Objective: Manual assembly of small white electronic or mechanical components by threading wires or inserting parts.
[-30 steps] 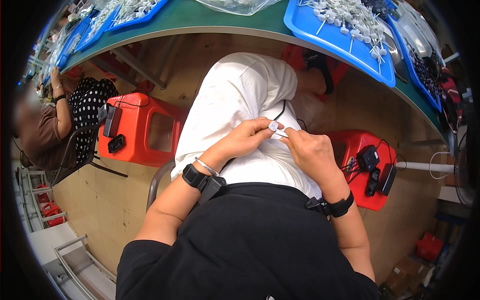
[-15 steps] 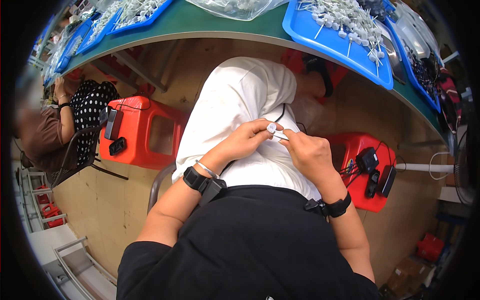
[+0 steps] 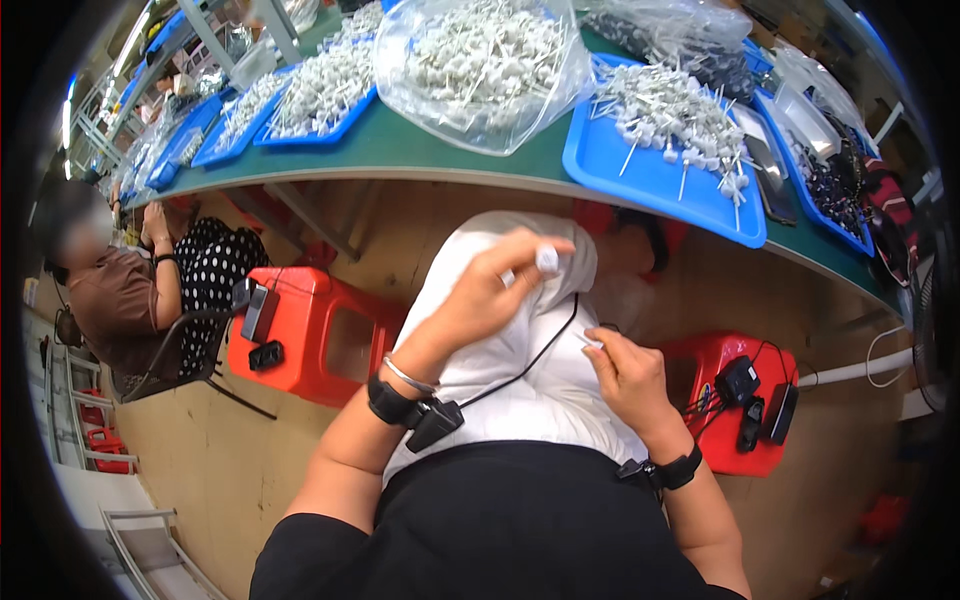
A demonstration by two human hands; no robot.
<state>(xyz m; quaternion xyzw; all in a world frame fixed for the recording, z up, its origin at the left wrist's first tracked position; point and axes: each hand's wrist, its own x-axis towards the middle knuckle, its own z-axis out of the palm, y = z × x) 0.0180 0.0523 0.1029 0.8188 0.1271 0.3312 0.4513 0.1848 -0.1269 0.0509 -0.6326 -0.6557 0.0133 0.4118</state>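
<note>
Over my white trouser leg, my left hand [image 3: 485,295] grips a small white plastic piece [image 3: 547,260] near the tip of its index finger. Whether a stem is attached to this piece is not clear. Lower and to the right, my right hand [image 3: 632,375] pinches a thin pale rod [image 3: 590,341] between thumb and forefinger; most of the rod is hidden. The hands are apart. On the bench ahead, a blue tray [image 3: 650,205] carries a heap of white plastic pieces with thin stems [image 3: 680,120].
A clear bag of white pieces [image 3: 480,75] rests on the green bench [image 3: 440,155], with more blue trays [image 3: 315,135] leftward. Red stools [image 3: 300,345] with black devices flank my legs. A black cable [image 3: 535,358] crosses my lap. Another person [image 3: 120,290] sits at left.
My hands were together at the white piece and have separated. The left has moved up with the piece, the right slightly down with the rod. The view has tilted up, showing more bench.
</note>
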